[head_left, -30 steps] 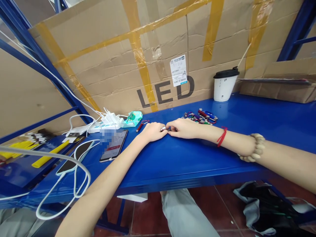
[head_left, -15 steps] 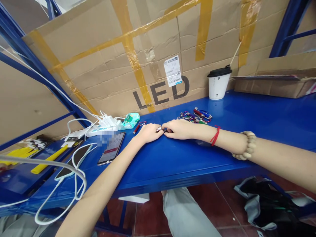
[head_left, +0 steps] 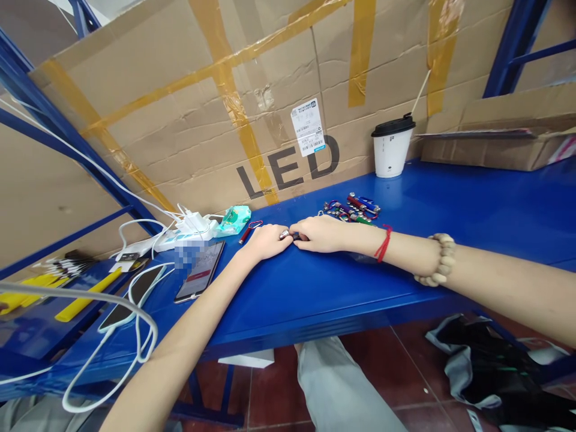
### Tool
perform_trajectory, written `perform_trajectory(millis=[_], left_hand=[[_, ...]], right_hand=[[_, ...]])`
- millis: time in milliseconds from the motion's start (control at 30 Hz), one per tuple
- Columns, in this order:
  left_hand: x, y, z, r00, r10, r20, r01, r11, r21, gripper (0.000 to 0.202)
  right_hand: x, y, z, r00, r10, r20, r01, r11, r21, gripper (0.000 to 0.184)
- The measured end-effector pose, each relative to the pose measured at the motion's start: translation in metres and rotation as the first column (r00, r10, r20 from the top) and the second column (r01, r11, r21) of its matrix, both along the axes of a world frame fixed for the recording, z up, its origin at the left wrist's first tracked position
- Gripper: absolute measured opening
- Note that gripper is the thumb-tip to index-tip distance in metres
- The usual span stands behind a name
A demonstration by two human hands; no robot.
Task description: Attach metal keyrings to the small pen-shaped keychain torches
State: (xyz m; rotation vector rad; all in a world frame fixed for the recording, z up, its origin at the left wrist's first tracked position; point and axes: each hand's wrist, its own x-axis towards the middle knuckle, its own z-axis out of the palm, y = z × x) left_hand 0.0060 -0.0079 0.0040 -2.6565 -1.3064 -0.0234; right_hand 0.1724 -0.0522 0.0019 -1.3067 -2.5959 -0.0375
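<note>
My left hand [head_left: 267, 241] and my right hand [head_left: 321, 233] meet over the blue table, fingers closed on a small keychain flashlight [head_left: 284, 234]. Its shiny metal end shows by my left fingertips; a dark part lies under my right fingers, and much of it is hidden. Just behind my right hand is a pile of small keychain flashlights [head_left: 355, 207] in red, blue, purple and green. A single red keychain flashlight [head_left: 245, 234] with a carabiner clip lies beyond my left hand.
A phone [head_left: 200, 273] and a green packet [head_left: 234, 220] lie to the left, near a power strip [head_left: 189, 231] with white cables. A lidded paper cup [head_left: 391, 150] and an open cardboard box [head_left: 495, 141] stand at the back right. Large cardboard [head_left: 180, 132] walls the rear.
The view has shifted slightly, so the scene sits a little further left. Both hands keep the same hold on the flashlight, with hardly any visible movement.
</note>
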Motion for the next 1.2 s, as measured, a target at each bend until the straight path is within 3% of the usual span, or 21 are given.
perform_trajectory(millis=[1200], left_hand=[[0.0000, 0.0047, -0.0013, 0.999, -0.049, 0.010, 0.049, 0.999, -0.017, 0.033]], right_hand=[[-0.0017, -0.0006, 0.0001, 0.999, -0.004, 0.033, 0.003, 0.999, 0.033, 0.027]])
